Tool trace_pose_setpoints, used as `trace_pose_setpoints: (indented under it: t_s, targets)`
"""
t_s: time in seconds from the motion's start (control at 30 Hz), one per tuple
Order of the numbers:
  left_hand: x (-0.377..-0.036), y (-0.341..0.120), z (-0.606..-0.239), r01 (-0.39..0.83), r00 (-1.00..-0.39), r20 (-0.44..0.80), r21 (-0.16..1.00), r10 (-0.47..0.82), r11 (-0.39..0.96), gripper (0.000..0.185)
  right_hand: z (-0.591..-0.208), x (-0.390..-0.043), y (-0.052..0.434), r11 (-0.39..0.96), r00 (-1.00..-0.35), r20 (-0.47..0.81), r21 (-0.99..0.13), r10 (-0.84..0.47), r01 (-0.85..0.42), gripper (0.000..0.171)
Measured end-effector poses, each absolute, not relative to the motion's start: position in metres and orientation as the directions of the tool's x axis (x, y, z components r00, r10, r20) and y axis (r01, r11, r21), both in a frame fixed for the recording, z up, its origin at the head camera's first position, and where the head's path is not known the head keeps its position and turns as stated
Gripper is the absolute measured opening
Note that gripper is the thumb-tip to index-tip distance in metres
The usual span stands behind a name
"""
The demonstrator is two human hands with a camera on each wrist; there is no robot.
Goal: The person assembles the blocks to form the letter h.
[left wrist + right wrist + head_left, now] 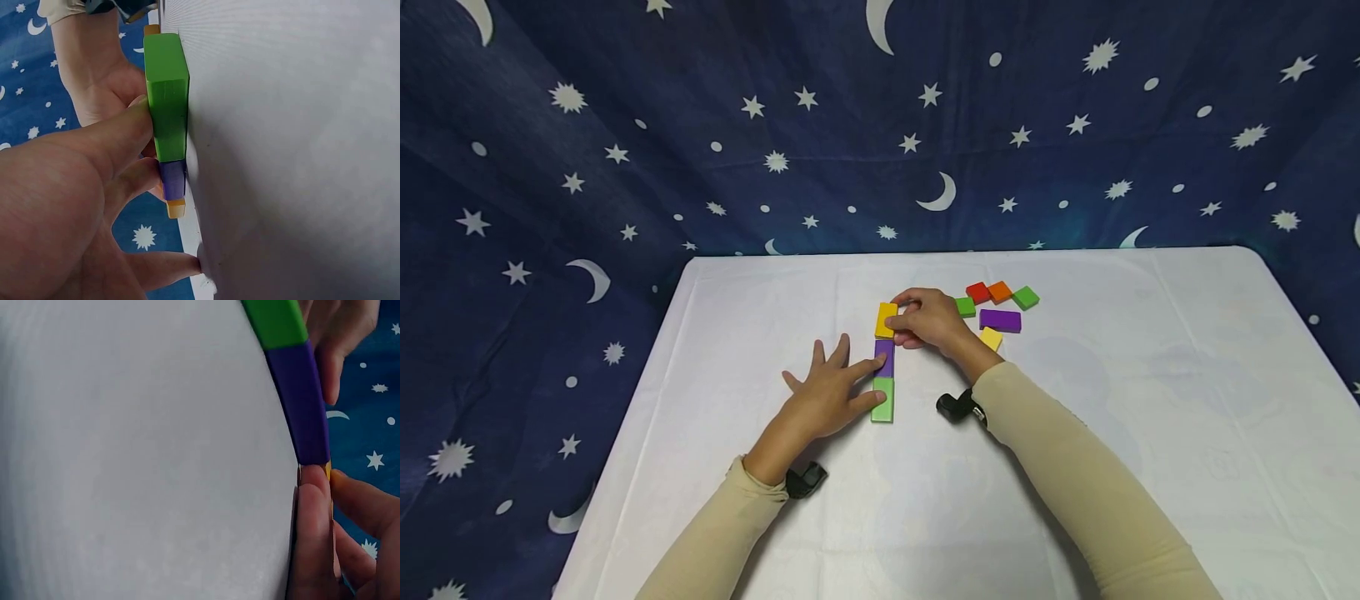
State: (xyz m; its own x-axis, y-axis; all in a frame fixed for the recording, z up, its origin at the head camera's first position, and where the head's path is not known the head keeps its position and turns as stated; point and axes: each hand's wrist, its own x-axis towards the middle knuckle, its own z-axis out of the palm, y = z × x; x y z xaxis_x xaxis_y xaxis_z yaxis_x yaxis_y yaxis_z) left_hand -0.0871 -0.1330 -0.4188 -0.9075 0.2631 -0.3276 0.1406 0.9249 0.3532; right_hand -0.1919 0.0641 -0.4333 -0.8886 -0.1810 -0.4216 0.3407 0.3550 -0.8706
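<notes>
Star-and-moon blue cloth hangs behind a white-covered table. Between the hands runs a line of three blocks laid end to end: a green block, a purple block and a yellow block. The left hand lies flat with fingers spread, fingertips touching the green and purple blocks from their left side. The right hand curls its fingers around the yellow block at the far end. Just beyond the right hand lies a loose cluster of blocks in red, orange, green, purple and yellow.
</notes>
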Motion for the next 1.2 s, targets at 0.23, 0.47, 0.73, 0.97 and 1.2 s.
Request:
trace_pose_setpoints:
  t_s: [0.23, 0.47, 0.73, 0.97, 1.2]
  targets:
    - [-0.0865, -0.1328, -0.4199, 0.136, -0.907, -0.332, 0.351, 0.259, 0.927, 0.062, -0.4346, -0.1946, 0.0675, 0.358, -0.873, -0.437, -0.868, -0.218, 0.346, 0.044]
    - [-0.0859, -0.132, -0.4196, 0.132, -0.908, -0.333, 0.351, 0.255, 0.927, 0.062, -0.435, -0.195, 0.0693, 0.365, -0.864, -0.443, -0.865, -0.238, 0.344, 0.042]
    - [-0.0851, -0.1312, -0.4168, 0.132, -0.91, -0.326, 0.354, 0.255, 0.926, 0.06, -0.4333, -0.1941, 0.0696, 0.366, -0.86, -0.444, -0.866, -0.251, 0.34, 0.042]
    - [-0.0851, -0.1316, -0.4165, 0.13, -0.911, -0.326, 0.356, 0.253, 0.925, 0.06, -0.4347, -0.1945, 0.0696, 0.372, -0.861, -0.439, -0.867, -0.258, 0.331, 0.042]
    - [-0.0847, -0.1312, -0.4168, 0.131, -0.909, -0.327, 0.361, 0.257, 0.923, 0.061, -0.4343, -0.1944, 0.0697, 0.373, -0.859, -0.443, -0.865, -0.257, 0.335, 0.043]
